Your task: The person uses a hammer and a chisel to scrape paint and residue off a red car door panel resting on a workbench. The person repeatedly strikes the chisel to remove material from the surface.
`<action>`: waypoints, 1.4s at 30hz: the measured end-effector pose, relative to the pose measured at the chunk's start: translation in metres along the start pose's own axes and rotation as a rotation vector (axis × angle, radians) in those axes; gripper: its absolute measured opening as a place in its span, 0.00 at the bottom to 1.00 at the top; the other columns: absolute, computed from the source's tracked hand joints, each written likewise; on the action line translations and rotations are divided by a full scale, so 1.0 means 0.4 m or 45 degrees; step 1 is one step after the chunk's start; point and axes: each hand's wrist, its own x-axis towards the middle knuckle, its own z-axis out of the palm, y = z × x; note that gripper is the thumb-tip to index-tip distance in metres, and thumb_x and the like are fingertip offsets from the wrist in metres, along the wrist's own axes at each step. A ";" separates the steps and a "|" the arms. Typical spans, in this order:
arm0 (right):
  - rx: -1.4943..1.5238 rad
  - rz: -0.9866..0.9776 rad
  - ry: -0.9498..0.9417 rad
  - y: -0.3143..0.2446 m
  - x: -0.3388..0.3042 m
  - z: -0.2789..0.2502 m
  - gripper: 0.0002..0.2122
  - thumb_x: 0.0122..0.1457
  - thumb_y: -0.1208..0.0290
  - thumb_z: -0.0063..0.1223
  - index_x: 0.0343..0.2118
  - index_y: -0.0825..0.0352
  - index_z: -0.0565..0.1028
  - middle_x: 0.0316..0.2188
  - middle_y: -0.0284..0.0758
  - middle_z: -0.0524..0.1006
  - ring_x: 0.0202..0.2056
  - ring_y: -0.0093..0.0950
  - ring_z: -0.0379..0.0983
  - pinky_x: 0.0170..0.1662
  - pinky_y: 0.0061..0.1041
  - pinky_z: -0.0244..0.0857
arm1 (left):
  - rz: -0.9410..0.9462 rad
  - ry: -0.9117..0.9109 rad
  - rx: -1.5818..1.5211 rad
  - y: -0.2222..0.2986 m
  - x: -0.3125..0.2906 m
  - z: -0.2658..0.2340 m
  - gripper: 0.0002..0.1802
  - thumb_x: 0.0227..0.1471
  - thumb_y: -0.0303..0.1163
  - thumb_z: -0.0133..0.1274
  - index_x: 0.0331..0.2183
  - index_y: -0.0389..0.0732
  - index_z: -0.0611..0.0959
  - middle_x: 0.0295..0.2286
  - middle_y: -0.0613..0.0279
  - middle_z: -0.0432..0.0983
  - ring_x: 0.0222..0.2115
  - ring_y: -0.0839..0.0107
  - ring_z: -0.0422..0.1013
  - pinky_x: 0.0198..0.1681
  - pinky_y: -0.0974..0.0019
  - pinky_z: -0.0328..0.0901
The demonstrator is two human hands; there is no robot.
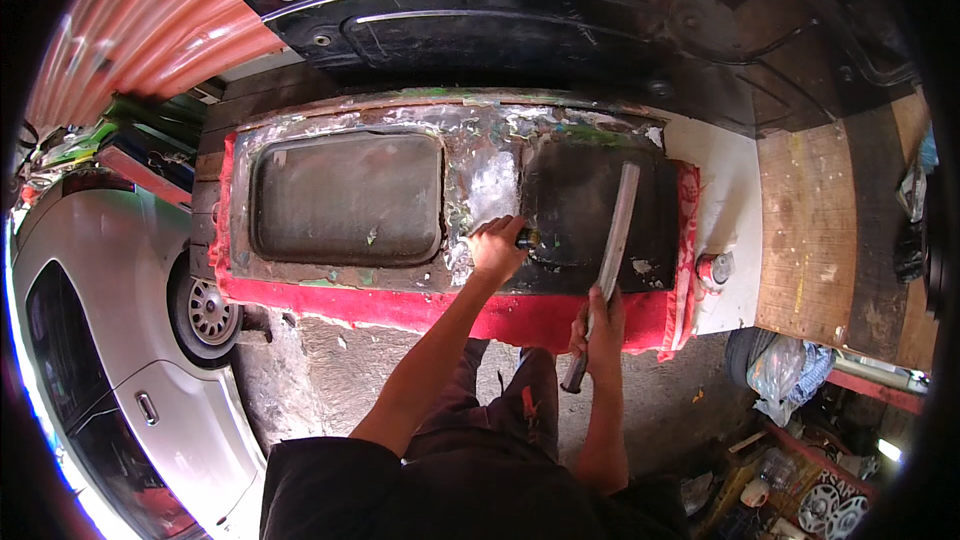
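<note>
A worn metal vehicle panel [480,175] lies flat on a red cloth [500,318]. It has two dark recessed areas and patches of scraped, whitish paint. My left hand [497,248] rests at the panel's middle, fingers wrapped round a small dark object [528,238] whose round end pokes out on the right; the rest is hidden under the palm. My right hand [600,328], at the panel's near edge, is closed round a long grey metal bar [620,215]. The bar slants up over the right recess, and its lower end sticks out below my fist.
A large black vehicle panel [520,30] stands beyond the table. To the left is a silver car [150,340]. A can [713,270] sits on a white surface at the right. Bagged items [785,375] and wheel covers [830,510] lie at lower right.
</note>
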 end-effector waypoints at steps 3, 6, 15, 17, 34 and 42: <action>0.000 -0.150 0.083 -0.038 0.032 -0.034 0.10 0.67 0.60 0.43 0.40 0.60 0.60 0.12 0.27 0.60 0.08 0.17 0.55 0.08 0.20 0.50 | -0.018 0.014 -0.004 -0.008 -0.001 0.006 0.17 0.28 0.29 0.61 0.29 0.48 0.80 0.26 0.66 0.77 0.29 0.61 0.75 0.32 0.58 0.67; 0.226 -0.217 0.298 -0.064 0.038 -0.004 0.10 0.67 0.61 0.43 0.42 0.59 0.61 0.12 0.28 0.60 0.08 0.17 0.56 0.08 0.20 0.51 | -0.023 0.051 -0.020 -0.007 0.000 0.006 0.17 0.28 0.29 0.61 0.29 0.48 0.80 0.25 0.65 0.77 0.28 0.61 0.75 0.31 0.57 0.67; -0.134 0.108 0.048 0.108 -0.006 0.059 0.15 0.66 0.61 0.46 0.48 0.61 0.60 0.12 0.28 0.62 0.09 0.18 0.59 0.09 0.21 0.55 | -0.076 0.055 0.035 -0.016 0.010 0.017 0.17 0.27 0.29 0.61 0.28 0.48 0.80 0.26 0.64 0.78 0.28 0.60 0.76 0.29 0.57 0.68; -0.030 0.054 0.175 0.043 0.006 0.016 0.14 0.66 0.60 0.46 0.48 0.61 0.59 0.11 0.27 0.61 0.08 0.17 0.58 0.08 0.21 0.53 | -0.045 0.029 -0.001 0.005 0.014 -0.006 0.14 0.32 0.31 0.60 0.28 0.46 0.79 0.25 0.63 0.77 0.27 0.59 0.75 0.29 0.57 0.69; 0.014 0.137 0.125 0.152 0.002 0.015 0.13 0.65 0.56 0.46 0.42 0.59 0.60 0.11 0.26 0.60 0.07 0.17 0.55 0.08 0.21 0.51 | -0.035 0.008 0.112 0.008 0.014 0.003 0.12 0.37 0.34 0.60 0.30 0.50 0.81 0.24 0.66 0.78 0.27 0.60 0.76 0.29 0.54 0.69; 0.336 -0.030 0.423 0.087 0.022 0.032 0.13 0.65 0.57 0.47 0.43 0.56 0.60 0.11 0.26 0.59 0.08 0.17 0.56 0.09 0.21 0.53 | -0.069 -0.064 0.072 -0.014 0.005 0.020 0.17 0.32 0.32 0.60 0.32 0.50 0.81 0.27 0.66 0.78 0.30 0.62 0.76 0.32 0.56 0.69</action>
